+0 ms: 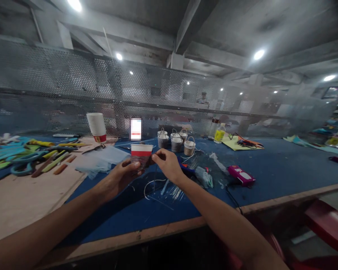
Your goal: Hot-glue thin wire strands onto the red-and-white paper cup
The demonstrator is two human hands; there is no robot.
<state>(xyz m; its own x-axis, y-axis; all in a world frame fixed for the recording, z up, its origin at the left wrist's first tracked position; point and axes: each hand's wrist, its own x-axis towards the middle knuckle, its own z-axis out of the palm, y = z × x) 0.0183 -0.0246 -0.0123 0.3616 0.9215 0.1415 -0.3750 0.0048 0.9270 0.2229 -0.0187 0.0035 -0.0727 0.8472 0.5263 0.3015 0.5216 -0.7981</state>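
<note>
Holding the paper cup point(141, 154) up over the blue counter point(270, 176), my left hand point(121, 176) wrapped round its lower wall, right hand point(166, 163) pinching at its right side w/ thumb & finger closed. Risk: squeeze too hard & the thin wall buckles. Pinch could slip off. Loose wire point(152, 185) & clear scraps right below could snag my wrists.
</note>
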